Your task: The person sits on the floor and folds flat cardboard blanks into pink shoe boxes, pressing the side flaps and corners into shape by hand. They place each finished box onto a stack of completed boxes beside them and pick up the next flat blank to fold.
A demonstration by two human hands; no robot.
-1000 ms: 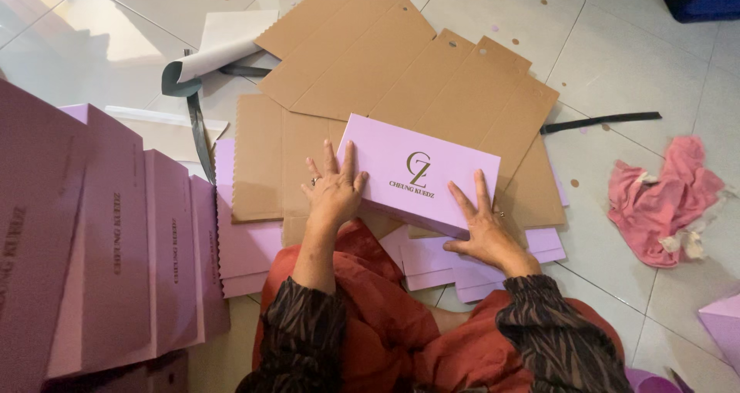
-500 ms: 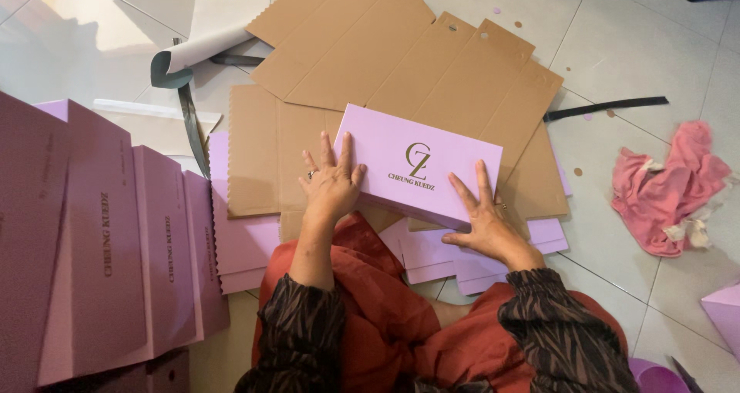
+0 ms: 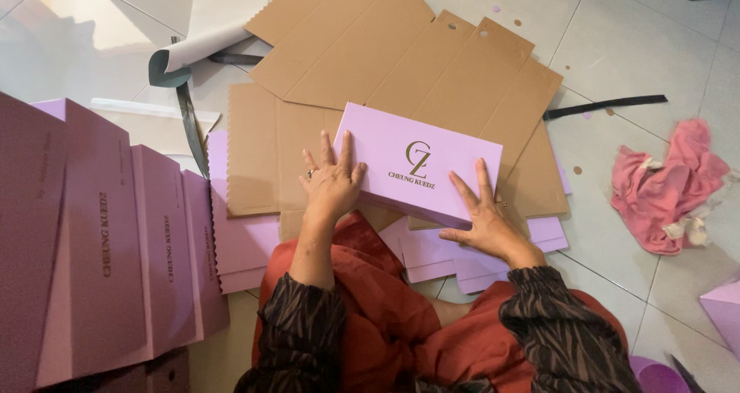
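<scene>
A flat lilac box (image 3: 420, 161) with a dark logo on its lid lies on brown cardboard sheets (image 3: 385, 61) in front of my knees. My left hand (image 3: 331, 181) rests flat on the box's left end, fingers spread. My right hand (image 3: 486, 215) presses flat on its near right edge, fingers spread too. Neither hand grips anything. Under the box and my hands lie flat lilac sheets (image 3: 493, 246).
A row of finished lilac boxes (image 3: 100, 239) stands at my left. A pink cloth (image 3: 667, 185) lies on the tiled floor at right. A rolled paper sheet (image 3: 200, 42) and dark strips (image 3: 605, 104) lie beyond the cardboard. Another lilac piece (image 3: 724, 308) sits at the right edge.
Both hands stay pressed on the lilac box. The view has shifted slightly, so box and hands sit a little lower in the picture.
</scene>
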